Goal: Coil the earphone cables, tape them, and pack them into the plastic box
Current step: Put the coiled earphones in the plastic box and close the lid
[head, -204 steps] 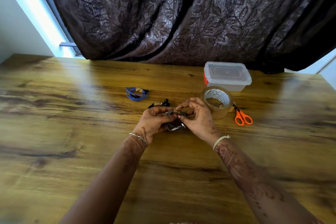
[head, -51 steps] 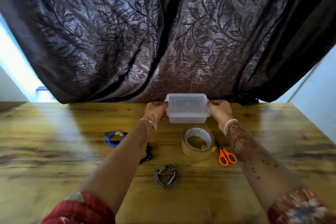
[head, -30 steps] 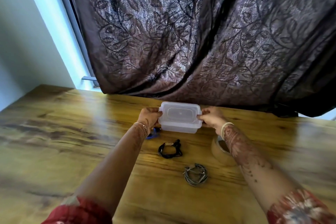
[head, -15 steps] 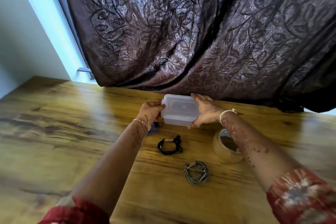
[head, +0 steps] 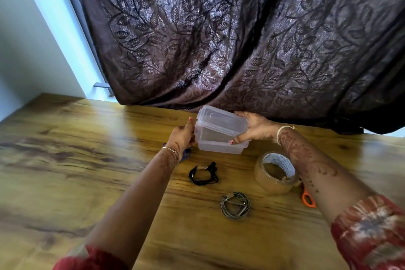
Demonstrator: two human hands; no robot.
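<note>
A clear plastic box [head: 219,146] stands near the table's far edge. My left hand [head: 183,136] grips its left end. My right hand [head: 254,127] holds the clear lid [head: 222,121], which is raised and tilted above the box. A coiled black earphone [head: 202,174] lies in front of the box. A coiled grey earphone [head: 235,205] lies nearer to me. A blue earphone coil [head: 186,155] peeks out from under my left wrist, mostly hidden. The brown tape roll [head: 275,173] stands to the right of the coils.
Orange-handled scissors [head: 308,199] lie partly hidden behind my right forearm. A dark leaf-patterned curtain [head: 241,39] hangs just behind the box, down to the wooden table [head: 76,160]. A pale wall and window frame are at the left.
The box was pulled from the far right toward the middle, with both hands on it. Since half a second ago my right hand has lifted the lid off the box.
</note>
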